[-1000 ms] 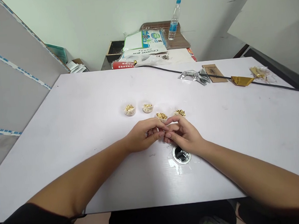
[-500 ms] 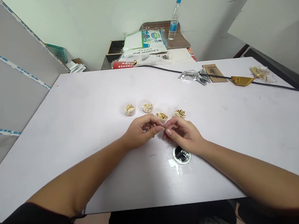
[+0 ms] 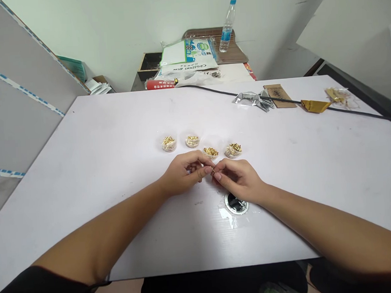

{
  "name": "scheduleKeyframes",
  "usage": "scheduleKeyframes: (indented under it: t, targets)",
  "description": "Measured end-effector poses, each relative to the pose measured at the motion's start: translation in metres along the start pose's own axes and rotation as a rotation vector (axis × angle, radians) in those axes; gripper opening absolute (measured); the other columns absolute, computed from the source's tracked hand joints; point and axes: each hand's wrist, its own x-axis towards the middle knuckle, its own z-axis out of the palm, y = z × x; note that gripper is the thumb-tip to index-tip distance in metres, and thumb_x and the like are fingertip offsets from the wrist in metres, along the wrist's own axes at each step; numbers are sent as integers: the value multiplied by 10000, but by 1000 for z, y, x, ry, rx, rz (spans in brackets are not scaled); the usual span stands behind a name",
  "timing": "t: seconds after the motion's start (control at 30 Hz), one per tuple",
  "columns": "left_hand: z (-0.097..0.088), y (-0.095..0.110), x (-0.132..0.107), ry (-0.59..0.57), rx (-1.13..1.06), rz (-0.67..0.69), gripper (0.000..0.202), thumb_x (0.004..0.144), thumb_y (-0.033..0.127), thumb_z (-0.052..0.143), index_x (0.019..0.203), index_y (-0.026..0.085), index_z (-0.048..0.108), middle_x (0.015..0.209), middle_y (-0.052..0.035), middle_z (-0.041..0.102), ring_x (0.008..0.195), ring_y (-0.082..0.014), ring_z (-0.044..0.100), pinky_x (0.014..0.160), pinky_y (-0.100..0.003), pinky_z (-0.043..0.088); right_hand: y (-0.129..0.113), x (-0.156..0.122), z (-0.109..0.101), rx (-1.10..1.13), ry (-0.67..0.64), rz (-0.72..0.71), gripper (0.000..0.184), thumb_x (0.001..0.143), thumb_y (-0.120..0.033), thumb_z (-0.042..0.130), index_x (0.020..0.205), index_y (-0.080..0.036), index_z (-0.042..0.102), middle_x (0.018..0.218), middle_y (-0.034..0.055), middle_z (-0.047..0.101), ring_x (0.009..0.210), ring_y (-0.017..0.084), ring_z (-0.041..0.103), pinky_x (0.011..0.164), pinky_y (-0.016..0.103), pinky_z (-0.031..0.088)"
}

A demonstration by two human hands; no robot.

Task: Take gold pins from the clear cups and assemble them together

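Note:
My left hand (image 3: 186,175) and my right hand (image 3: 237,179) meet fingertip to fingertip over the white table (image 3: 118,186), both pinched on a small gold pin (image 3: 212,170). Just beyond the hands stand several small clear cups of gold pins in a row: one at the left (image 3: 169,143), a second (image 3: 192,140), a third (image 3: 211,152) and the rightmost (image 3: 233,149). A round metal-rimmed hole (image 3: 236,203) in the table lies right under my right wrist, with clear tape around it.
A black cable (image 3: 345,109) runs across the far right of the table past a silver foil bag (image 3: 252,99), a brown card (image 3: 279,96) and gold foil (image 3: 315,105). Behind the table are papers, a box and a water bottle (image 3: 226,27).
Both hands drew slightly toward me and their fingertips came together on the gold pin; the rightmost cup, half hidden by my right hand before, now shows fully.

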Motion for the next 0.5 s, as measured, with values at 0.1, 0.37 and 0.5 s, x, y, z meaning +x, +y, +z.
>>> scheduleKeyframes:
  t: [0.1,0.37,0.5]
  targets:
    - [0,1,1,13,48,40,175,899,277,620,937,108,648,777,-40,614,570,-62,551,530,-198,449,-1,1,0,2,1,-3,153,921,-260,536,823,-144,553,583,-7,546,463,60,430,418,176,348]
    - [2,0,-1,30,103,66,217,908,316,598,951,107,635,775,-50,620,574,-64,513,529,-190,436,-1,1,0,-40,25,19,183,927,-265,517,782,-155,535,574,-15,532,457,63,412,424,184,333]
    - [1,12,-2,160,246,125,195,937,285,540,990,116,619,806,-47,618,555,-61,507,513,-190,425,-1,2,-1,-99,14,3,211,932,-216,456,731,-163,495,582,-10,534,490,75,436,472,199,356]
